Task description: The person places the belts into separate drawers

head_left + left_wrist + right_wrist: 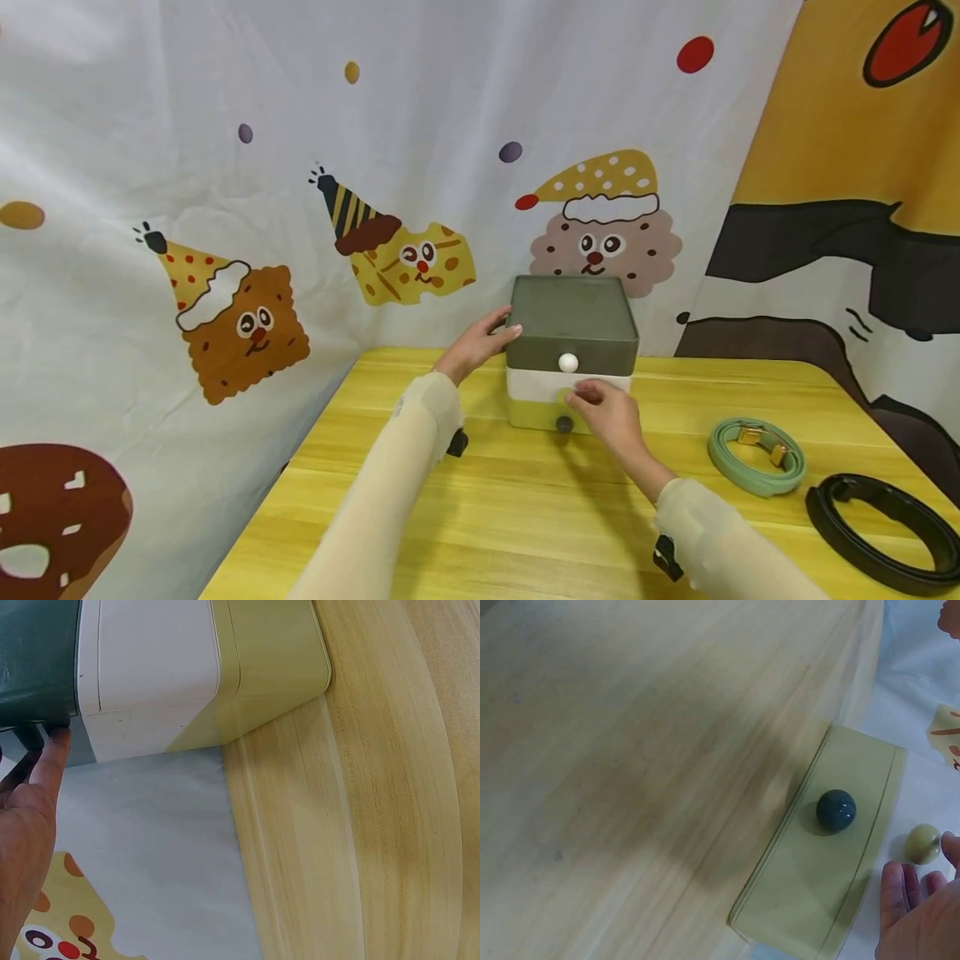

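Observation:
A small three-drawer storage box stands at the back of the table, dark green on top, white in the middle and yellow-green below. My left hand touches the upper left side of the box; in the left wrist view a fingertip lies against the dark green section. My right hand is at the front, thumb and fingers spread around the yellowish knob of the white drawer, without a visible pinch. The top drawer has a white knob, the bottom one a dark green knob. All drawers look closed.
On the right of the wooden table lie a coiled green belt with gold buckle parts and a coiled black belt. Behind the box hangs a white cloth printed with cartoon snacks.

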`<state>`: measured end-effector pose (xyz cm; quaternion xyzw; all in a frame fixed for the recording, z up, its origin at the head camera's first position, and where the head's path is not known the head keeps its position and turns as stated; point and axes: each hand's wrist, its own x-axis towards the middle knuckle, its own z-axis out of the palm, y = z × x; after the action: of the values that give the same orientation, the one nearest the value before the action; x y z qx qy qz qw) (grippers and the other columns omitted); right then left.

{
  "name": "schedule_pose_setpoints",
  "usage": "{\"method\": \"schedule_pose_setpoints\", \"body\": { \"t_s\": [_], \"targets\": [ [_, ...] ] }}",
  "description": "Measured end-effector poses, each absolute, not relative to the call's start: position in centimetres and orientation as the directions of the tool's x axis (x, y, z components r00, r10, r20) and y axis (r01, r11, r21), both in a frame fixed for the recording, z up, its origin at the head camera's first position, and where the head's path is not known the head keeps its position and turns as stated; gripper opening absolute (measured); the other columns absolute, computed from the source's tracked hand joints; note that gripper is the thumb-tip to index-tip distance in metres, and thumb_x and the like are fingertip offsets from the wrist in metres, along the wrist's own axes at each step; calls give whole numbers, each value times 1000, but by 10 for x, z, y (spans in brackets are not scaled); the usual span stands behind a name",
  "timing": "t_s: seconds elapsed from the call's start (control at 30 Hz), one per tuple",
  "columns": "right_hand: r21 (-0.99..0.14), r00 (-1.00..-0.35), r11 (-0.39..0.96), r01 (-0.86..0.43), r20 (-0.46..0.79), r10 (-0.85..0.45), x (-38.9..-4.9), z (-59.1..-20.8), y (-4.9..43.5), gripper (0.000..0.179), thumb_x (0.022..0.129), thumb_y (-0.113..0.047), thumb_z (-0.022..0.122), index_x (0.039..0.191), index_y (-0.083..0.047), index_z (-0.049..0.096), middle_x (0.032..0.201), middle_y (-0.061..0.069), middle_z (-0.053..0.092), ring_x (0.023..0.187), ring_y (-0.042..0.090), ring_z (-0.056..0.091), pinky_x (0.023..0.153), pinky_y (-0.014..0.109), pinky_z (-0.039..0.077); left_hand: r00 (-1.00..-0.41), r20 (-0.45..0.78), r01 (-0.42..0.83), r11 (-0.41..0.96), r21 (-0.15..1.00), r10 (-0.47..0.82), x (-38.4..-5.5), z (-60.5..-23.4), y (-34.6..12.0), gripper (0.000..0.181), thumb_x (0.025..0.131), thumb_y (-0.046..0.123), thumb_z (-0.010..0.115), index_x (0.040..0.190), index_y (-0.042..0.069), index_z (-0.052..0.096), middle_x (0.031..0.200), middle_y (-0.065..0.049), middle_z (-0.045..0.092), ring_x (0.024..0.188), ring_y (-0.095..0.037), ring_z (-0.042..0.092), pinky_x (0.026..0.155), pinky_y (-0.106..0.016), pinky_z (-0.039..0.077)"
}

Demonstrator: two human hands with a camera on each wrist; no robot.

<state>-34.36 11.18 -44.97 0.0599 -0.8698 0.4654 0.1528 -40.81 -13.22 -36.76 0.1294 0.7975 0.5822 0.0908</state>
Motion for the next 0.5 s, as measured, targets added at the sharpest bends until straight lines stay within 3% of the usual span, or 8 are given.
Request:
{"method": "schedule_pose_setpoints", "body": {
  "t_s": [0.5],
  "targets": [
    [-805, -937, 523, -281, 349, 34, -349, -460, 106, 21, 85, -19, 81, 100, -5, 75, 95, 11, 74, 87, 25, 71, 68, 30, 57, -945, 1, 93, 264, 960, 328, -408, -367, -132, 70, 99, 42, 60, 158, 29, 26, 164, -4, 16, 145, -22, 30, 113, -42, 37]
  ]
}}
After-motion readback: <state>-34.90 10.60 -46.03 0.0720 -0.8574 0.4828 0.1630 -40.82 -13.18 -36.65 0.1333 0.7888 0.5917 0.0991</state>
